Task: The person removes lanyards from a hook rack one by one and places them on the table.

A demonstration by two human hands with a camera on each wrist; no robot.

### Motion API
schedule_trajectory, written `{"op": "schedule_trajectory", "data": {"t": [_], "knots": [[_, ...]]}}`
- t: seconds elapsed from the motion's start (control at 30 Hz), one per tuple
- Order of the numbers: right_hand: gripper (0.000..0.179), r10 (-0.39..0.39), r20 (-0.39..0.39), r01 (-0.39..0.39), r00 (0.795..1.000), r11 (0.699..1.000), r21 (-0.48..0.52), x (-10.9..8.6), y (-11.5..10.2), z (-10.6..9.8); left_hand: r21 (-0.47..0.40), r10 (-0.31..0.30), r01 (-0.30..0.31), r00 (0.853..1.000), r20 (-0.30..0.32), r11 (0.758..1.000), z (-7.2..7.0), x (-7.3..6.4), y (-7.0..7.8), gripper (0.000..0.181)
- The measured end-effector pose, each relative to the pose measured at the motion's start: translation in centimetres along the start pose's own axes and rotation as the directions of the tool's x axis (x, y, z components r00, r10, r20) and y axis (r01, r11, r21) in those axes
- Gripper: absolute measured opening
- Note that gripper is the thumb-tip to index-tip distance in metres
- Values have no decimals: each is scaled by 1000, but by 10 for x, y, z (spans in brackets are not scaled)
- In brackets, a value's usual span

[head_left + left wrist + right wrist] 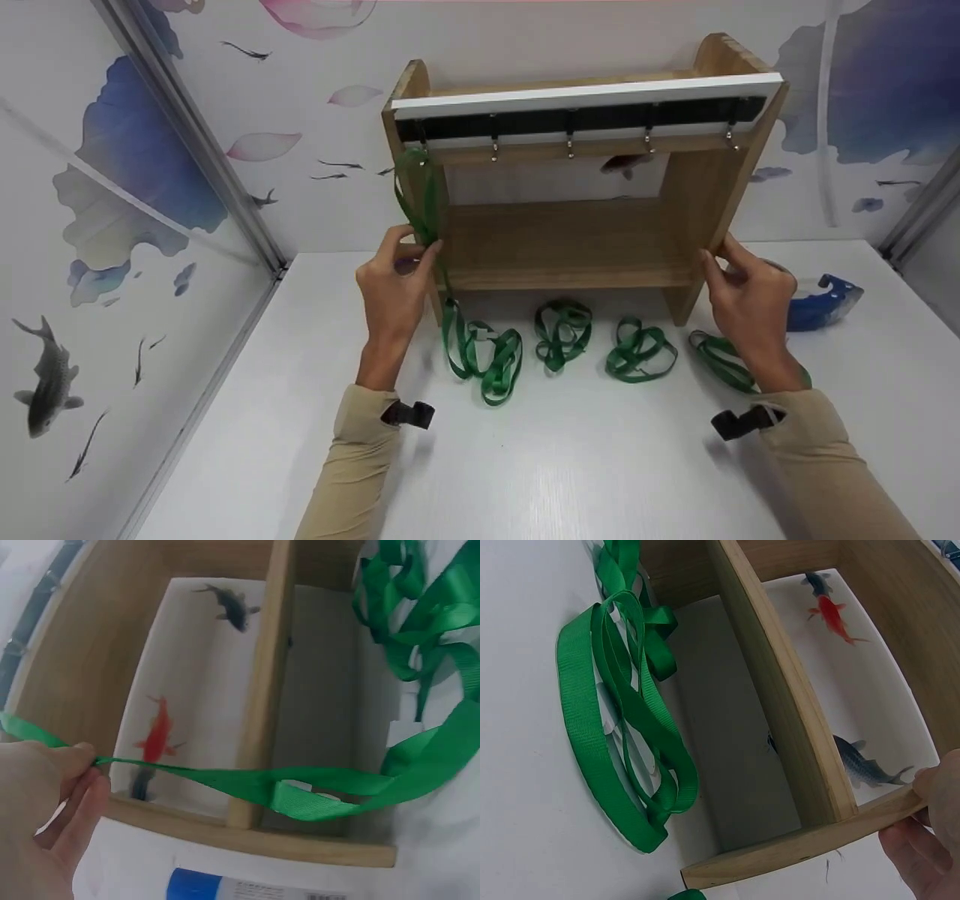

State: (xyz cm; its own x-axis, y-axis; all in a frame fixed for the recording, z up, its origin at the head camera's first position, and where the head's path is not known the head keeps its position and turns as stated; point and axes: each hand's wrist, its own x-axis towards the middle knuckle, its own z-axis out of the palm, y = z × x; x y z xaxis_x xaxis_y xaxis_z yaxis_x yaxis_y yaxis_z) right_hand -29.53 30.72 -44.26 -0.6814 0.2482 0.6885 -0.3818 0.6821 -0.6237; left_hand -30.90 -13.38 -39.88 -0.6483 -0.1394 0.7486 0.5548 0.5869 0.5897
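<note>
My left hand [394,289] pinches a green ribbon [429,196] between thumb and fingers, beside the left side panel of a wooden shelf [555,240]. The ribbon's upper loop hangs at the leftmost hook of a black strip [607,120]; its lower part runs down to a loose bundle [502,367] on the table. In the left wrist view the ribbon [217,780] stretches from the fingertips across the shelf's side. My right hand [754,300] grips the edge of the right side panel [810,840], thumb on one face and fingers on the other.
More coiled green ribbons [562,337] lie in a row before the shelf, the rightmost partly behind my right wrist. A blue curved plastic object [825,307] sits right of the shelf. A blue-and-white tube [225,886] lies beyond its left side. Painted walls [315,172] enclose the white table [555,465].
</note>
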Motion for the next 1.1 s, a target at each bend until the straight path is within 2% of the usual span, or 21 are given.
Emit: {"op": "schedule_trajectory", "data": {"t": [0.17, 0.33, 0.5, 0.63, 0.93, 1.1], "knots": [[44, 5, 6, -5, 1000, 1000, -9, -1, -1, 0, -71, 68, -71, 997, -34, 995, -16, 8, 4, 13], [43, -11, -7, 11, 1000, 1000, -7, 0, 0, 0, -145, 108, -108, 994, -7, 984, -27, 13, 12, 23], [43, -46, -28, 46, 999, 999, 0, 1, 1, 1, -188, 99, -91, 994, 38, 978, -30, 14, 19, 25], [43, -24, -16, 24, 1000, 1000, -3, 0, 1, 1, -189, 92, -80, 994, 57, 979, -31, 13, 21, 24], [43, 14, -1, -14, 1000, 1000, -15, 0, 0, -1, -185, 56, -36, 993, 102, 982, -32, 13, 17, 23], [44, 25, 14, -25, 1000, 999, -20, -1, -2, -1, -168, 20, 2, 991, 131, 986, -35, 13, 7, 19]]}}
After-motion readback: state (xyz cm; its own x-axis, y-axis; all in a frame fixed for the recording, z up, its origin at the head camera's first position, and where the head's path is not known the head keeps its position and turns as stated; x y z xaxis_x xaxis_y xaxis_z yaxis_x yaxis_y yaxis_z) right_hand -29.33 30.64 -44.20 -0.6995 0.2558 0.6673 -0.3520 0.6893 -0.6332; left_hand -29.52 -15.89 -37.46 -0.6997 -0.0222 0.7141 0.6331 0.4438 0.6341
